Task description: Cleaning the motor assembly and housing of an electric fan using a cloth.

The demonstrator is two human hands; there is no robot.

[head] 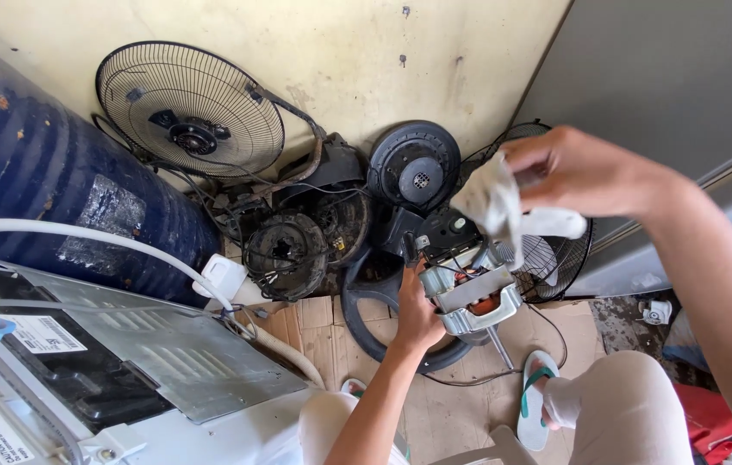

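Observation:
My left hand [417, 312] grips a grey metal fan motor [472, 293] with copper windings and a thin shaft pointing down. Just above the motor, my right hand [574, 170] pinches a crumpled white cloth [497, 207], which hangs onto the motor's top. Both hands are raised above the cardboard-covered floor [314, 329], between my knees.
Fan parts lean on the stained wall: a round wire guard [190, 109], a black motor housing [414, 165], a rusty dark motor [286, 251], another grille [555, 258]. A blue barrel [30, 164] stands left, a grey appliance with white hose [81, 232] lower left. A green-strapped sandal [535, 387] is on my foot.

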